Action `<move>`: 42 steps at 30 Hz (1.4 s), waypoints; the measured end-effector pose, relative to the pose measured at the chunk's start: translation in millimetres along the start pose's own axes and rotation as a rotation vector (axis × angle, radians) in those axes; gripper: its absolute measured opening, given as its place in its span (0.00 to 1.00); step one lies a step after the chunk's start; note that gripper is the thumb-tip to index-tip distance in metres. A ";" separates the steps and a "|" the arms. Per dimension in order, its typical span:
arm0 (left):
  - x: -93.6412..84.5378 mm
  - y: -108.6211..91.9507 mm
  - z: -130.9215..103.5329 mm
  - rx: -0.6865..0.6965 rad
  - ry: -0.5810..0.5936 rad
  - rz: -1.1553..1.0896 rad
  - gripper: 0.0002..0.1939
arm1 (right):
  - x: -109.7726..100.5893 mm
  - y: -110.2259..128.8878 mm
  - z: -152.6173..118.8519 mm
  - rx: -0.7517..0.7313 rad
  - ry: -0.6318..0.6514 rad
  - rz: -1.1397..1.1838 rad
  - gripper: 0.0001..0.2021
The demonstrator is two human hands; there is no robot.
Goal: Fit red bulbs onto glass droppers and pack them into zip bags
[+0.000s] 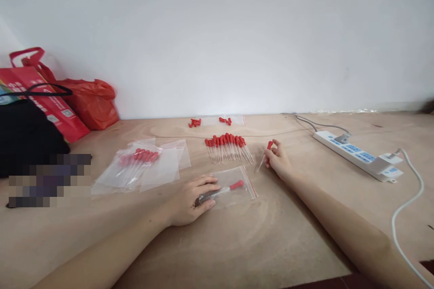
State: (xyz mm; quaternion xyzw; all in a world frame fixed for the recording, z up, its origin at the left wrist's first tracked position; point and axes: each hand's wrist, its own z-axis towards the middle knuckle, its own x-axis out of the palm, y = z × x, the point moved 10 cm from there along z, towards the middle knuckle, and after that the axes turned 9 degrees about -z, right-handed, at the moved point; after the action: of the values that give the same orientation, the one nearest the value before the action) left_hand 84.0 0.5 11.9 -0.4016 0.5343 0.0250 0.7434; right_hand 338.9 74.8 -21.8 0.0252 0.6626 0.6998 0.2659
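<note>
My left hand (195, 198) rests on the left end of a clear zip bag (246, 178), with thumb and fingers spread across it and holding it to the table. Inside that bag lies a dropper with a red rubber bulb (236, 185); its lower end is under my fingers. Farther right, my right hand (276, 160) pinches a single glass dropper (261, 160) near its red bulb, tip pointing down and left. Between the hands and the wall, several red-bulbed droppers (227, 146) lie side by side in a row.
Zip bags (159, 176) lie at left, with several bagged droppers (140, 158) among them. Loose red bulbs (195, 123) and another flat bag (212, 120) are near the wall. A white power strip (352, 153) with cables stands right. Red bags (91, 104) and a black bag (27, 131) crowd the left.
</note>
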 end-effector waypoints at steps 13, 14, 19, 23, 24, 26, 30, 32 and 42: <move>-0.7 2.5 1.2 -0.074 -0.001 0.014 0.23 | 50.1 20.4 -56.8 0.080 0.303 0.353 0.15; -0.7 2.2 1.1 -0.075 0.000 0.013 0.24 | 54.3 22.8 -60.2 0.069 0.354 0.318 0.15; -1.4 1.0 0.4 -0.081 -0.003 0.009 0.23 | 56.4 27.3 -66.4 -0.004 0.413 0.137 0.17; -1.8 0.1 0.8 -0.074 -0.007 -0.001 0.23 | 62.3 20.3 -66.8 -0.024 0.463 0.076 0.15; -1.6 0.2 0.9 -0.075 -0.006 0.000 0.23 | 65.5 19.0 -67.7 -0.036 0.487 0.060 0.15; -1.0 1.0 1.2 -0.079 -0.002 0.004 0.23 | 68.9 18.8 -68.3 -0.075 0.497 0.026 0.14; 0.0 2.0 1.2 -0.074 0.000 0.004 0.23 | 64.9 29.3 -67.5 -0.195 0.404 -0.095 0.13; 0.3 2.0 1.3 -0.062 -0.002 0.004 0.22 | 63.0 38.6 -69.1 -0.269 0.386 -0.158 0.13; 2.6 4.4 1.4 -0.027 0.008 -0.009 0.20 | 43.4 18.8 -29.7 -0.168 0.271 -0.157 0.13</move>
State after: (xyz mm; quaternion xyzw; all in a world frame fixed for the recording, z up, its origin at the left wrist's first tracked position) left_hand 84.1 3.3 7.4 -0.4142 0.5349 0.0275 0.7359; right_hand 283.9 65.6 -21.5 -0.1434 0.6315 0.7268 0.2289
